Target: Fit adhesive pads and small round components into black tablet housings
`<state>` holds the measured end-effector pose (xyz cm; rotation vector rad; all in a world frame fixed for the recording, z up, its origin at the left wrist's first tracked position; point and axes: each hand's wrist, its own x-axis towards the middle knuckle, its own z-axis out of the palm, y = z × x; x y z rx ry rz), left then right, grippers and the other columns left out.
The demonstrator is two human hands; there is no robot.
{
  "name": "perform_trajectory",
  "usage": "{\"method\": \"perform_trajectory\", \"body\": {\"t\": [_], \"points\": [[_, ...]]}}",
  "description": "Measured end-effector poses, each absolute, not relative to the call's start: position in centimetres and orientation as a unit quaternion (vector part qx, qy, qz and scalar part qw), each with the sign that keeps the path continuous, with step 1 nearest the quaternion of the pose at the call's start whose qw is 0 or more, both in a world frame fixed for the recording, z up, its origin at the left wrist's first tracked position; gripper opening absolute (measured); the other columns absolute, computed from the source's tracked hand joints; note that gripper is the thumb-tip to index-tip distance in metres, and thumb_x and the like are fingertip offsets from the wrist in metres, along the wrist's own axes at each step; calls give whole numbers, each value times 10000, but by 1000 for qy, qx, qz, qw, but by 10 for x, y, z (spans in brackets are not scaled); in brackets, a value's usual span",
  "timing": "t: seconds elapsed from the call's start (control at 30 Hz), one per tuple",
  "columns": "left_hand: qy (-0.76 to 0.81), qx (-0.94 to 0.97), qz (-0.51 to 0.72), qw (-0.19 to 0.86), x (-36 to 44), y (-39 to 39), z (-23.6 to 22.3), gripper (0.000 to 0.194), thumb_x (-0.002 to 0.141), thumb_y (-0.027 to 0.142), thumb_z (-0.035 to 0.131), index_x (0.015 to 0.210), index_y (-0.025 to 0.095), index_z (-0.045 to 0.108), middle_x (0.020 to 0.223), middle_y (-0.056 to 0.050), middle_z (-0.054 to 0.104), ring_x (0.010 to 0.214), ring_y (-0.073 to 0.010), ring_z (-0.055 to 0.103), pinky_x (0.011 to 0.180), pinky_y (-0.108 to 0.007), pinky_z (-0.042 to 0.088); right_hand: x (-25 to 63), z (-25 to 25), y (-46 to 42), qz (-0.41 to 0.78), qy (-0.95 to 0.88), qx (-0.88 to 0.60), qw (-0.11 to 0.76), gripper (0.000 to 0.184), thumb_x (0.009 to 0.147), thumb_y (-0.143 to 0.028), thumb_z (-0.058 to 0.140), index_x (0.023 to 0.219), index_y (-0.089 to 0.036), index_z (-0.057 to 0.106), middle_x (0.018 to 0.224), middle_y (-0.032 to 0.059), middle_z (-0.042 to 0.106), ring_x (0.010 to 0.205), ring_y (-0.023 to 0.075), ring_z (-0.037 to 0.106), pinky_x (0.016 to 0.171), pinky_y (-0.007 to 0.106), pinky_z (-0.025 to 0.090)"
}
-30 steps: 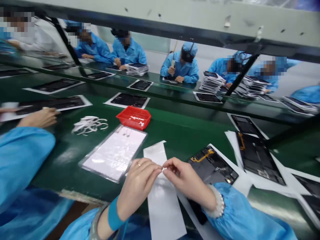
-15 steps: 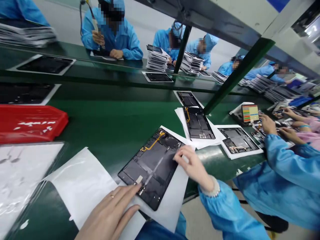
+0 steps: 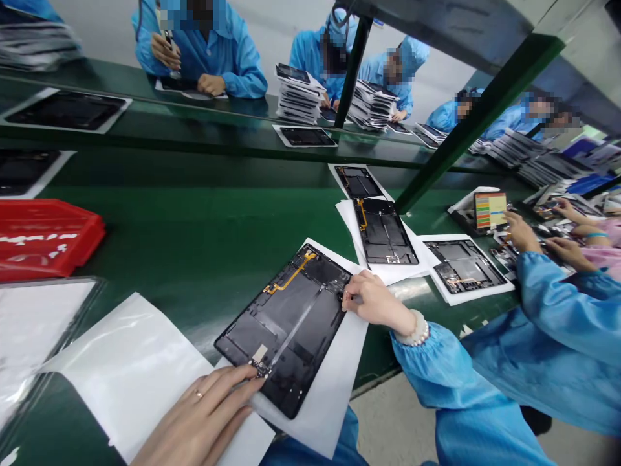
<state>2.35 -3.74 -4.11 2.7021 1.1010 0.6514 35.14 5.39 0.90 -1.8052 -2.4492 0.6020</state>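
A black tablet back housing (image 3: 286,323) with an orange flex cable lies tilted on white paper sheets (image 3: 334,382). My left hand (image 3: 206,411), wearing a ring, is stretched out with its fingertips on the housing's lower left edge, by a small circuit board. At the upper right edge, my right hand (image 3: 376,301) has its fingers curled and pressed together; whatever is between them is hidden. A loose white sheet (image 3: 130,362) lies beside my left hand.
A red tray (image 3: 53,236) and a clear-covered sheet (image 3: 39,336) are on the left. More housings (image 3: 388,233) lie at the right, near a co-worker's sleeve (image 3: 557,317) and a small lit screen (image 3: 490,210). A green post (image 3: 480,123) slants across; people sit opposite.
The view has shifted slightly, so the housing and left hand appear a little lower and further left. My right hand's fingers have curled in closer against the housing's edge.
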Motion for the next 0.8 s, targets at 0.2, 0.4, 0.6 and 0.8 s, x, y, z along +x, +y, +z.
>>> {"method": "perform_trajectory", "body": {"t": [0.2, 0.4, 0.6, 0.8], "points": [[362, 903, 218, 73, 20, -38, -47, 298, 911, 380, 494, 1182, 329, 608, 1153, 2, 658, 950, -168, 656, 801, -238, 534, 331, 22, 47, 85, -801, -582, -109, 96, 853, -172, 537, 844, -174, 633, 938, 107, 641, 945, 258, 545, 766, 369, 391], [356, 906, 222, 53, 17, -34, -46, 319, 922, 328, 442, 1195, 325, 606, 1159, -1, 662, 935, -165, 671, 782, -214, 545, 348, 22, 61, 136, -763, -629, -70, 187, 842, -319, 629, 972, -190, 593, 981, 79, 624, 914, 224, 573, 758, 327, 422], [299, 929, 219, -17, 16, -27, -43, 463, 853, 92, 345, 1161, 302, 620, 1108, 44, 692, 899, -124, 685, 771, -166, 542, 359, 9, 105, 86, -750, -655, 32, 176, 916, -288, 514, 899, -157, 629, 1001, 120, 621, 1043, 247, 504, 900, 357, 378], [267, 943, 197, -35, 12, -27, -42, 515, 849, 68, 362, 1268, 303, 546, 1182, 81, 659, 928, -111, 673, 791, -153, 535, 345, 7, 113, 174, -762, -622, 48, 96, 906, -243, 491, 884, -174, 554, 722, 11, 608, 675, 150, 572, 652, 263, 425]]}}
